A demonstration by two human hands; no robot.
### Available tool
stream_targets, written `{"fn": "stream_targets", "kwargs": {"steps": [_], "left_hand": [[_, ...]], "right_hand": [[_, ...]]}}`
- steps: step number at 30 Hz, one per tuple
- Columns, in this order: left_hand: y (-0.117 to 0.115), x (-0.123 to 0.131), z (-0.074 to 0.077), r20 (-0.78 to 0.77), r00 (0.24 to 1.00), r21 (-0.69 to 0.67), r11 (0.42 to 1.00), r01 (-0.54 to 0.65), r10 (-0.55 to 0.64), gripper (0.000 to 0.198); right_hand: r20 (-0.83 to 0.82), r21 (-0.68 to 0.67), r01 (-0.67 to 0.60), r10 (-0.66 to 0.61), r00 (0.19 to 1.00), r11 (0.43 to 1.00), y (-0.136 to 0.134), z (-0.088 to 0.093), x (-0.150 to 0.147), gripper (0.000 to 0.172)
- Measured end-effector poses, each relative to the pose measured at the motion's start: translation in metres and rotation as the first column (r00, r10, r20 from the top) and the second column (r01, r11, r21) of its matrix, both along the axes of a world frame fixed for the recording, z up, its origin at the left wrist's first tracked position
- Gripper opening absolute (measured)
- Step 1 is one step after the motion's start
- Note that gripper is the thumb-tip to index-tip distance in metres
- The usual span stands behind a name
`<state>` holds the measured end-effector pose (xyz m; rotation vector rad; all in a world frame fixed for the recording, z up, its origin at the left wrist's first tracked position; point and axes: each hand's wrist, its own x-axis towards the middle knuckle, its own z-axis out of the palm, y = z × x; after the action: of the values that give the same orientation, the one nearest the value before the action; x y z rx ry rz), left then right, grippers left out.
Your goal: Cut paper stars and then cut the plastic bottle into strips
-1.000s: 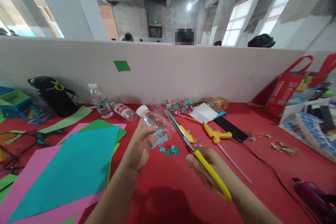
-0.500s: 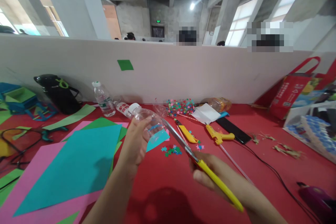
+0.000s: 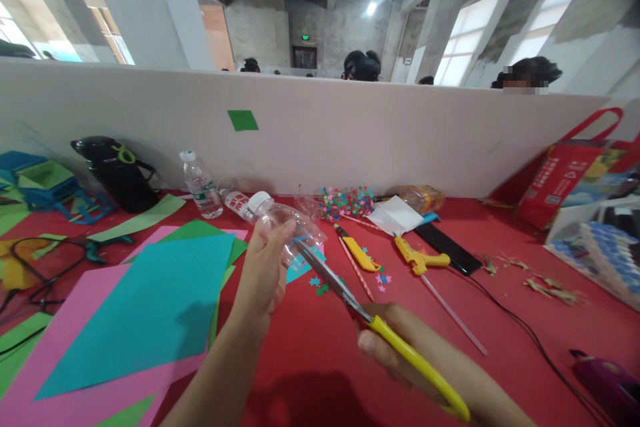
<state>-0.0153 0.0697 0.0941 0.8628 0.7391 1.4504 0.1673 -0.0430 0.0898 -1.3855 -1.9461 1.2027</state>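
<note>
Your left hand (image 3: 264,270) clasps the bottle (image 3: 300,221) sideways, fingers closed round it, steadying it for the scissors (image 3: 327,277) gripped by your right hand (image 3: 395,347).

The red table (image 3: 310,367) carried a yellow glue gun (image 3: 417,259). Just left of the gun lay a yellow utility knife (image 3: 361,253) and loose paper stars (image 3: 383,279). Behind it were a folded white paper (image 3: 395,215) and a heap of stars (image 3: 349,201), and a black phone (image 3: 447,248) was just to its right. Far to its left, a teal sheet (image 3: 145,310) overlapped a pink sheet (image 3: 75,347). Well right of it lay dry scraps (image 3: 545,285).
</note>
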Motion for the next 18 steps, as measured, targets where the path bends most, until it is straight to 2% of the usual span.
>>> {"fn": "stream_targets", "kwargs": {"steps": [10,18], "left_hand": [[-0.0024,0.0029,0.0017,-0.022,1.0,0.001,1.0,0.005,-0.005,0.034],[-0.0011,0.0003,0.0021,-0.071,0.997,0.054,0.998,-0.028,0.032,0.031]], "right_hand": [[-0.038,-0.013,-0.005,0.005,0.999,1.0,0.0001,-0.0032,0.0001,0.057],[-0.024,-0.014,0.028,-0.028,0.999,1.0,-0.0039,-0.002,-0.0023,0.061]]}}
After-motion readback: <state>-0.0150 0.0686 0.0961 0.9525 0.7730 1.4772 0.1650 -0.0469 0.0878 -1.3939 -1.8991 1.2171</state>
